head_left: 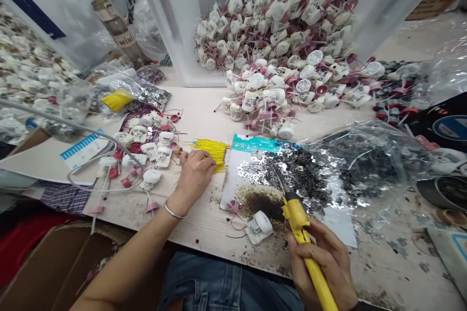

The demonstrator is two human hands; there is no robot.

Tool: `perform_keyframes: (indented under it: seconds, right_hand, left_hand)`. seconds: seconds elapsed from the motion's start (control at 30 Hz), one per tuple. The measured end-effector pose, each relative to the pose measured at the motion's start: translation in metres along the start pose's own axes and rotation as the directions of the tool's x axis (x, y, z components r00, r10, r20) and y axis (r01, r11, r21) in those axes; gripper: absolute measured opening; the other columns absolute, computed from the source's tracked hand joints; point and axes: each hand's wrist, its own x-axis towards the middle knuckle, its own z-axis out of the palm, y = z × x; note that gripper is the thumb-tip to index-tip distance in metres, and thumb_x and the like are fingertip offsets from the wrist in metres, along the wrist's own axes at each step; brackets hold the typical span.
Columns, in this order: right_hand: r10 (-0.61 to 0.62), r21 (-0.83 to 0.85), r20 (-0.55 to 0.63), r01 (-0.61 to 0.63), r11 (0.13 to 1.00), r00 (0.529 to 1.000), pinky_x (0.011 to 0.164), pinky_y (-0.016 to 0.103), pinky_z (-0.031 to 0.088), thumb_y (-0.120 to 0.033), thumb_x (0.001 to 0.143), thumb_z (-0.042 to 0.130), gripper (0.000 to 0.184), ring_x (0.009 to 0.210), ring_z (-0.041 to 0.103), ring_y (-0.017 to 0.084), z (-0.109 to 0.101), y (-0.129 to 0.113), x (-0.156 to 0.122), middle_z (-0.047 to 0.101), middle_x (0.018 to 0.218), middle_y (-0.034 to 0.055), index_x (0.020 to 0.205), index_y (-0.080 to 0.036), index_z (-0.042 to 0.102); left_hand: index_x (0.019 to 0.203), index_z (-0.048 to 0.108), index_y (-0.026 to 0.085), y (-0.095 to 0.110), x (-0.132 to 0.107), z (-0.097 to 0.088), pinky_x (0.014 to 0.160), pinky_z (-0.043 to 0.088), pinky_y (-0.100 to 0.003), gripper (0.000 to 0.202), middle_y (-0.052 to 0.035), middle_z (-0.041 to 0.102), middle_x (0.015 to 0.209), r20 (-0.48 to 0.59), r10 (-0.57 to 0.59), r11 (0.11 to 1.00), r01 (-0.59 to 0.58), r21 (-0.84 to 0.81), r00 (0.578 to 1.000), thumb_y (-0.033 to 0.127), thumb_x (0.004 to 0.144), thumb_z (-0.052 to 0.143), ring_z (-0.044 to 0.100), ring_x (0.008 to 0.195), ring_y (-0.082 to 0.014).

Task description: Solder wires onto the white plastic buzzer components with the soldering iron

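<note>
My right hand (323, 262) is wrapped round a yellow soldering iron (301, 221), its dark tip pointing up and left over a heap of small metal plates (297, 170). My left hand (195, 170) has its fingers pinched together at the left end of a bundle of yellow wires (215, 148); what lies between the fingertips is hidden. Between the hands, a white plastic part (260, 227) with thin wires and a pink disc (233, 205) lies near the table edge. Beside it, a brown scorched patch (260, 204) marks the white sheet (230, 184).
A translucent bin (182, 58) spills many white and pink parts (273, 87) onto the table. More such parts (158, 148) lie left of my left hand, near a grey cable (78, 173). A clear bag (379, 155) of dark pieces sits right; a cardboard box (54, 267) stands lower left.
</note>
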Motion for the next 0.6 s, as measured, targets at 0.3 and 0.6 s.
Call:
perform_keyframes:
  seconds: [0.3,0.6]
  right_hand:
    - [-0.041,-0.050,-0.036,0.039,0.998,0.999,0.071,0.024,0.057,-0.009,0.077,0.067,0.014,0.092,0.066,0.014,-0.001,-0.002,0.013,0.056,0.116,0.0049,0.072,-0.018,0.057]
    - [-0.057,-0.053,-0.051,0.054,0.997,0.997,0.074,0.023,0.056,-0.007,0.077,0.066,0.017,0.095,0.063,0.012,-0.006,-0.008,0.014,0.056,0.113,0.0034,0.071,-0.019,0.055]
  left_hand:
    - [0.095,0.061,0.016,0.021,0.001,-0.009,0.083,0.049,-0.031,0.019,-0.0070,0.066,0.094,-0.114,0.134,0.957,-0.158,-0.242,0.984,0.011,0.092,0.044,0.061,0.090,-0.0176]
    - [0.087,0.063,0.014,0.097,0.026,0.014,0.073,0.049,-0.028,0.018,-0.0067,0.062,0.088,0.385,0.381,0.920,-0.306,-0.243,0.840,0.018,0.093,0.046,0.060,0.082,-0.0186]
